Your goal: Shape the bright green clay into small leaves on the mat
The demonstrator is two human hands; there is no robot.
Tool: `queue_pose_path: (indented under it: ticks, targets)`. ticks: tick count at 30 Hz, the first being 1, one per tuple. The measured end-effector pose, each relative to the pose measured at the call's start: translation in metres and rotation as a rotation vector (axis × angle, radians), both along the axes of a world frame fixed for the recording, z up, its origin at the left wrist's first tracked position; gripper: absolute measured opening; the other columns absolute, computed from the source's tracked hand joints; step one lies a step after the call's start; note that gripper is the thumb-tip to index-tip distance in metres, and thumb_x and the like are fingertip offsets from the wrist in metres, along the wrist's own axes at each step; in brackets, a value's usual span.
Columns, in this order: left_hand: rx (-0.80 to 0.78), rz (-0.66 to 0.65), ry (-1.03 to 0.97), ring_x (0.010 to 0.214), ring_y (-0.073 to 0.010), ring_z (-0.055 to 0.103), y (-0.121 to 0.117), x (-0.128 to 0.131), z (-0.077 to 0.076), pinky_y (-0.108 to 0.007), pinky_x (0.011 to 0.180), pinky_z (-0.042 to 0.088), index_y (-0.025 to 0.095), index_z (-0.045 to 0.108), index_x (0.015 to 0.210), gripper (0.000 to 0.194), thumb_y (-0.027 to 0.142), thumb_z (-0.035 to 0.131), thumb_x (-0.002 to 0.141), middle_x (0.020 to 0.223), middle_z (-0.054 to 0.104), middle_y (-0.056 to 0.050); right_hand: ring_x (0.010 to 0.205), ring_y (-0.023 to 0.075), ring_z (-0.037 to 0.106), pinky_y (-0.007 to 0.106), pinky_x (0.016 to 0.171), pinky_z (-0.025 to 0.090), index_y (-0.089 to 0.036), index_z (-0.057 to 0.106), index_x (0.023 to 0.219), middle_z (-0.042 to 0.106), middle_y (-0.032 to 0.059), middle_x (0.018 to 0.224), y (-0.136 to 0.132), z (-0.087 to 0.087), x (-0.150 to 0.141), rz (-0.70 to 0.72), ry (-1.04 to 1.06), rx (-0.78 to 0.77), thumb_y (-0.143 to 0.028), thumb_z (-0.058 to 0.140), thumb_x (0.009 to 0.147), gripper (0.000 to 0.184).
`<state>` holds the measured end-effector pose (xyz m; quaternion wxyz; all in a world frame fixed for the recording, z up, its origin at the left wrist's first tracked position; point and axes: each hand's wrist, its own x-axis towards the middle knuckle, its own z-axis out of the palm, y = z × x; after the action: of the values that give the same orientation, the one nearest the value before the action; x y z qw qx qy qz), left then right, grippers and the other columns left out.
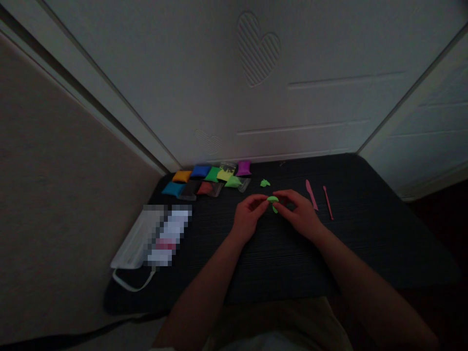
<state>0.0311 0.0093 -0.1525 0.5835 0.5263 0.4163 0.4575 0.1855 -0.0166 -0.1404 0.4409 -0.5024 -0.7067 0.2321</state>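
White mask (135, 236) lies near left, beside pixelated slip (170, 234), print unreadable. Left hand (249, 214) and right hand (302, 213): fingers of both pinch light-green piece (272, 199) between their tips, above dark surface (278, 265). Pink knife (311, 195) and pink stick (328, 203) lie right of right hand. Green lump (265, 183) sits just beyond. Coloured packets (212, 174) sit far left, by white panel (183, 73).

A white face mask (129, 246) lies at the left end of the dark tabletop (281, 273), its ear loop (133, 290) curling toward the near edge. Just beside it is a pale strip-shaped item (173, 229) with a reddish patch (pixelated, so its details are lost). Behind the table stands a white panel (175, 63) bearing a large ribbed heart (258, 48) and a fainter, smaller heart (208, 141) below.
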Motion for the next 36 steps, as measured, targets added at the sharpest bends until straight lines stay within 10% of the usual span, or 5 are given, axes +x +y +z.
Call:
queue_pose_path:
  ticks: [36]
  targets:
    - [0.418, 0.239, 0.376, 0.079, -0.0124, 0.057, -0.007, 0.004, -0.004, -0.026, 0.072, 0.045, 0.018, 0.064, 0.080, 0.013, 0.026, 0.059, 0.071, 0.086, 0.061, -0.002, 0.077, 0.0152, 0.056, 0.030, 0.072, 0.044, -0.021, 0.059, 0.091, 0.061, 0.0032, 0.082, -0.003, -0.006, -0.010, -0.087, -0.068, 0.121, -0.023, 0.049, 0.080, 0.016]
